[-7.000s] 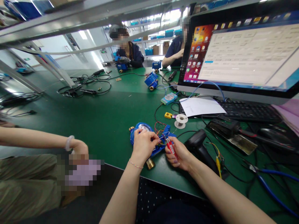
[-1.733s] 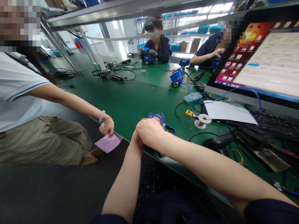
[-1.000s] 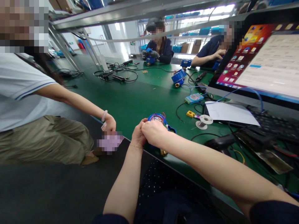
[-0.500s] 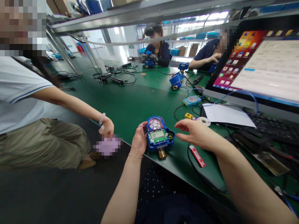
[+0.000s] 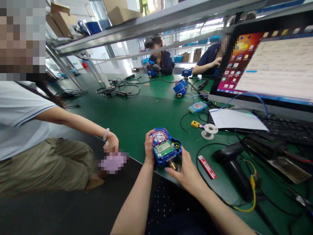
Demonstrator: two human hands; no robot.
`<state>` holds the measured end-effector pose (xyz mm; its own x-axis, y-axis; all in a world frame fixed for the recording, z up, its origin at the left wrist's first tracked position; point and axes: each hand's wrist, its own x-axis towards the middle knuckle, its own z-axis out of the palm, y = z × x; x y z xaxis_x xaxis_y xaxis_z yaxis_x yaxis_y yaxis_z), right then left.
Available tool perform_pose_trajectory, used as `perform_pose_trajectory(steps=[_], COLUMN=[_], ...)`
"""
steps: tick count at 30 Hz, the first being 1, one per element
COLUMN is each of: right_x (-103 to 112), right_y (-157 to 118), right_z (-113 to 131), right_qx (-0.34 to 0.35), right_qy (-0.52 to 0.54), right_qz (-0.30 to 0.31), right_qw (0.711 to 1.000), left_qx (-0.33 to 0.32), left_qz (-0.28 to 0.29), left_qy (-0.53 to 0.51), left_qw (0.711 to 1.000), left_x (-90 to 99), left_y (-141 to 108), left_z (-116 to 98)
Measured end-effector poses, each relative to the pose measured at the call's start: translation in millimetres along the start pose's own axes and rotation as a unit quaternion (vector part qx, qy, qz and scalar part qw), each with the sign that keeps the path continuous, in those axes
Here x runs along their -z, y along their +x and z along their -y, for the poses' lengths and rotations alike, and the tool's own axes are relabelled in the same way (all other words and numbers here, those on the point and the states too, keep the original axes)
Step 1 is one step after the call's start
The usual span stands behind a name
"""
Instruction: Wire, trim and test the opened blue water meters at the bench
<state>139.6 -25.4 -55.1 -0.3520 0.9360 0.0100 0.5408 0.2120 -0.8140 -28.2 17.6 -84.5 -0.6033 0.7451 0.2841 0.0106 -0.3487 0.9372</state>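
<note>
On the green table (image 5: pixel 110 119), near its edge, the blue meter (image 5: pixel 168 150) is gripped on its left by the left hand (image 5: pixel 149 151), presumably for steadiness; its right is met by the right hand (image 5: pixel 187 172), closure unclear. The display (image 5: pixel 163 148) is turned upward, likely for legibility.

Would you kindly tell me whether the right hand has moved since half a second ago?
Yes: the right hand has moved left and nearer the person, away from the white spool, to the blue meter.
</note>
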Motion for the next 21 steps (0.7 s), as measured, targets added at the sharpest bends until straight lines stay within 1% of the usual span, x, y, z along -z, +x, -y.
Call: perform_pose_trajectory(steps=[2, 5, 7, 8, 10, 11, 12, 14, 15, 16, 17, 18, 19, 21], right_x=[8.7, 33.7, 53.0, 62.9, 83.6, 95.0, 107.4, 134.3, 147.9, 160.6, 171.5, 180.0, 185.6, 188.5], right_y=[11.8, 23.7, 21.7, 17.4, 3.9, -4.7, -13.9, -32.5, -40.9, -48.2, -54.1, -58.2, -60.5, -60.3], right_z=[-6.4, -18.6, -24.5, -26.5, -30.1, -32.5, -35.5, -44.3, -49.8, -55.8, -62.3, -68.8, -75.5, -88.2], right_qx=[0.016, 0.06, 0.06, 0.048, 0.019, 0.007, -0.007, -0.056, -0.094, -0.139, -0.184, -0.221, -0.249, -0.274], right_qy=[0.024, 0.025, -0.021, -0.059, -0.141, -0.178, -0.211, -0.269, -0.297, -0.322, -0.34, -0.348, -0.346, -0.312], right_qz=[0.005, 0.06, 0.087, 0.086, 0.062, 0.04, 0.009, -0.077, -0.12, -0.148, -0.156, -0.149, -0.132, -0.094], right_qw=[1.0, 0.996, 0.994, 0.993, 0.988, 0.983, 0.977, 0.958, 0.943, 0.925, 0.909, 0.899, 0.895, 0.905], left_qx=[-0.015, -0.021, -0.01, -0.006, -0.008, -0.013, -0.021, -0.04, -0.047, -0.051, -0.056, -0.062, -0.072, -0.105], left_qz=[-0.04, -0.101, -0.093, -0.078, -0.042, -0.026, -0.011, 0.008, 0.012, 0.018, 0.021, 0.023, 0.024, 0.018], left_qy=[0.025, 0.108, 0.164, 0.185, 0.212, 0.226, 0.241, 0.275, 0.292, 0.307, 0.318, 0.323, 0.324, 0.32], left_qw=[0.999, 0.989, 0.982, 0.98, 0.976, 0.974, 0.97, 0.961, 0.955, 0.95, 0.946, 0.944, 0.943, 0.941], left_x=[-3.6, -6.1, -5.0, -3.2, 3.2, 7.6, 12.6, 23.0, 27.7, 31.8, 35.0, 37.1, 38.1, 37.0], left_y=[-23.1, -60.2, -79.6, -86.6, -95.1, -96.8, -97.3, -95.4, -93.7, -91.9, -90.2, -88.8, -87.6, -86.1], left_z=[-1.4, -9.0, -13.6, -14.8, -14.8, -13.9, -12.9, -11.5, -11.4, -11.7, -12.5, -13.6, -15.0, -18.7])
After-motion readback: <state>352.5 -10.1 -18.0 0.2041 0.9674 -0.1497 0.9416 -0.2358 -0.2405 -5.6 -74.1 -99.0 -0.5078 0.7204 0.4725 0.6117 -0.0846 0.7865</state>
